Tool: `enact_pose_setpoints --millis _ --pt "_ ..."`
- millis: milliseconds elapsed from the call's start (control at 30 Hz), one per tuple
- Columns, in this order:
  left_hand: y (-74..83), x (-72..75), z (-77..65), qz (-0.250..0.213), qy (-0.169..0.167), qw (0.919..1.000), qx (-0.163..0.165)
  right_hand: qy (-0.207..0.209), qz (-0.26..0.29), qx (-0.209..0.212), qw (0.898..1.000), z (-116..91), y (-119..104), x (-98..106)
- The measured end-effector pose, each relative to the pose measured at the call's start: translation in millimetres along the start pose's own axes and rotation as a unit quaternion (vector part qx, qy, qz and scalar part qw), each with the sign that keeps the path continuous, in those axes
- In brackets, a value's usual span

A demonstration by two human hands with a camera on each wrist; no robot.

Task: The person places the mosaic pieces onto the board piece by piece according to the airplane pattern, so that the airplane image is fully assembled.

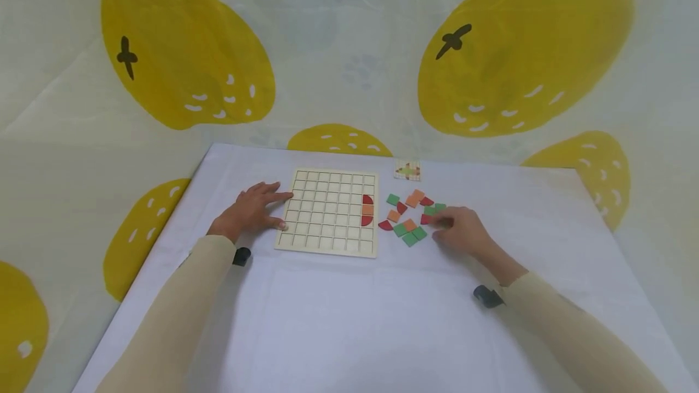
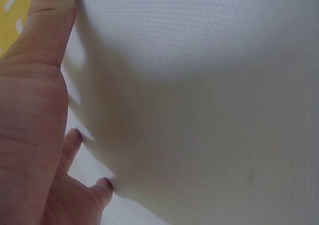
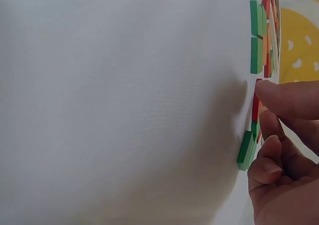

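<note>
A pale wooden grid board (image 1: 323, 217) lies on the table, with two red quarter-circle tiles and an orange square tile (image 1: 368, 209) in its right column. My left hand (image 1: 253, 208) rests at the board's left edge, fingers spread and thumb at the lower left corner. Right of the board, my right hand (image 1: 461, 230) pinches a red quarter-circle tile (image 1: 425, 219) at the near side of the loose pile. The right wrist view shows this red tile (image 3: 256, 103) edge-on under the thumb, with a green tile (image 3: 246, 150) close by.
Loose green tiles (image 1: 410, 239), orange tiles (image 1: 394, 216) and red tiles (image 1: 386, 225) lie between the board and my right hand. A small pattern card (image 1: 408, 170) lies behind them. White cloth (image 1: 338, 320) covers the table, and a printed sheet hangs behind it.
</note>
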State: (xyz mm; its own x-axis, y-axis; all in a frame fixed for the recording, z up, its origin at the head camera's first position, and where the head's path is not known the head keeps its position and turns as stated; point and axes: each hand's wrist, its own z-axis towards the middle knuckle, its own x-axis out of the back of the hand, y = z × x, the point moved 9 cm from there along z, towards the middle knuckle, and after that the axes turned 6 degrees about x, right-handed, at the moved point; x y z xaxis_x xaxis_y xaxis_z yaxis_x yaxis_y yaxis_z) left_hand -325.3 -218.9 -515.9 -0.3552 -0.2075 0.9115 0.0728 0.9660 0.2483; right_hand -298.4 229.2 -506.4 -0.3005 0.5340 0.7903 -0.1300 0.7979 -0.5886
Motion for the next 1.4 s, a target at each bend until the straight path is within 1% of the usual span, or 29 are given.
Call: enact_pose_setpoints --millis 100,267,433,700,833,1033,1167,1400 --pt "0.5 0.4 -1.5 0.000 0.004 1.0000 -0.003 0.001 0.003 -0.005 1.000 -2 0 0" --pt "1.2 1.2 -3.0 -0.001 0.008 0.9999 -0.005 0.005 0.001 0.000 1.000 -1 3 2" --pt "0.6 0.3 -1.4 -0.002 0.004 1.0000 0.000 0.016 -0.009 -0.001 1.000 0 10 6" --pt "-4.7 -0.7 1.6 0.001 0.004 1.0000 0.000 0.031 -0.019 0.007 0.999 6 16 15" --pt "-4.2 -1.2 1.6 -0.002 0.003 1.0000 0.001 0.036 -0.013 0.015 0.999 10 16 16" --pt "-1.5 -1.2 0.9 -0.008 0.002 1.0000 0.000 0.037 0.004 0.020 0.999 14 8 12" --pt "-1.0 -0.9 1.5 -0.007 0.006 1.0000 0.001 0.029 0.018 0.036 0.999 18 -3 5" --pt "-3.0 -1.4 3.0 0.000 0.002 1.0000 0.009 0.025 0.023 0.059 0.998 25 -20 -4"
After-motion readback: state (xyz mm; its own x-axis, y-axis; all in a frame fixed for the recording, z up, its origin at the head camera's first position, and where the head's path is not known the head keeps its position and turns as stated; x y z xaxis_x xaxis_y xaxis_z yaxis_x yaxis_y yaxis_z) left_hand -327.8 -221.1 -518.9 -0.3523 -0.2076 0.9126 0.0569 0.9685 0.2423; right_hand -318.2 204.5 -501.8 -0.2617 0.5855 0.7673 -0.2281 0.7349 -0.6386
